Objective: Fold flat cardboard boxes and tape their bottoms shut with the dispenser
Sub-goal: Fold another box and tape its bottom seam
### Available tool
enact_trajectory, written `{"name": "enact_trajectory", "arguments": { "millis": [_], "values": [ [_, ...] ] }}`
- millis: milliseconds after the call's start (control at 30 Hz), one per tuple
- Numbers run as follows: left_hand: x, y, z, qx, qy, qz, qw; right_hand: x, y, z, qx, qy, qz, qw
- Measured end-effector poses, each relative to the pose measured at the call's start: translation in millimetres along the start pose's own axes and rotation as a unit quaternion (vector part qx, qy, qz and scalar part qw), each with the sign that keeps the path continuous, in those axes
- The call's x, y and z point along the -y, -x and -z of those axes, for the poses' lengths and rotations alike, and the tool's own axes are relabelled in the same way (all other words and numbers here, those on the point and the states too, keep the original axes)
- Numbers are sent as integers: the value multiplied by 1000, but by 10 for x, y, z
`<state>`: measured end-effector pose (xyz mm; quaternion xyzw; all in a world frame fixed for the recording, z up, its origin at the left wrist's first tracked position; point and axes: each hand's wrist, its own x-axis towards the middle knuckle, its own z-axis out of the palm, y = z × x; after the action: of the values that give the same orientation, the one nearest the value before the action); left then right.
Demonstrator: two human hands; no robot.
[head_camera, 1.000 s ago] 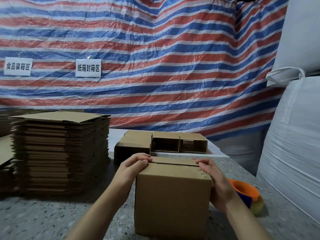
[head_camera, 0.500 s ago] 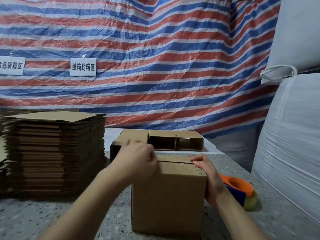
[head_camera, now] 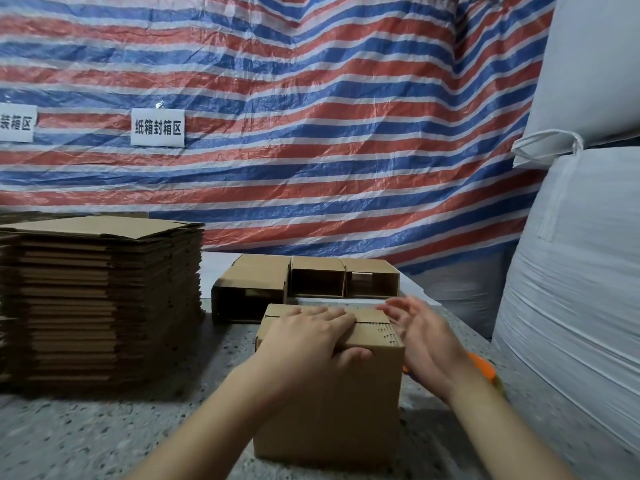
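From my head camera, the box stands low in the middle of the frame, on the speckled table. My left hand lies flat on its top flaps, fingers straight, thumb over the front edge — pressing, not grabbing. My right hand is open and blurry just beside the box's right top corner; I cannot tell if it touches. Behind that hand, at the right, a bit of the orange dispenser peeks out.

I think the box is light and empty — it could slide or tip if I push hard. The walls are stiff, but the flaps want to spring up. So I should keep one palm on the seam and take the dispenser by its handle, which is hidden.

At the left sits the stack of flat boxes. Folded boxes lie behind.
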<state>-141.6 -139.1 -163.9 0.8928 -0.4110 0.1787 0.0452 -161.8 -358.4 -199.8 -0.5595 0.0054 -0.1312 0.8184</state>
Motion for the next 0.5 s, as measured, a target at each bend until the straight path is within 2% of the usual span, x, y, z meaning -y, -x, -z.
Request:
{"name": "enact_trajectory", "arguments": {
  "millis": [33, 67, 133, 167, 200, 267, 367, 500],
  "values": [
    [4, 2, -1, -2, 2, 0, 1000, 38, -82, 91, -59, 93, 17, 994],
    [7, 8, -3, -4, 2, -1, 1000, 68, -158, 202, -117, 239, 27, 964],
    [12, 13, -2, -6, 2, -3, 1000, 98, -267, 431, -176, 527, 9, 831],
    [13, 13, -1, -5, 3, -3, 1000, 98, -294, 537, -178, 620, -7, 764],
    [14, 14, -5, -2, 3, -2, 1000, 87, -304, 641, -177, 682, -25, 709],
    [13, 13, -7, 1, 0, 0, 1000, 32, -302, 807, -180, 755, -54, 628],
    [9, 8, -8, -3, 3, 1, 1000, -104, -295, 939, -172, 804, -98, 560],
    [14, -4, -23, 8, -1, 7, 1000, -235, -338, 1052, -169, 810, -124, 548]
  ]
}}
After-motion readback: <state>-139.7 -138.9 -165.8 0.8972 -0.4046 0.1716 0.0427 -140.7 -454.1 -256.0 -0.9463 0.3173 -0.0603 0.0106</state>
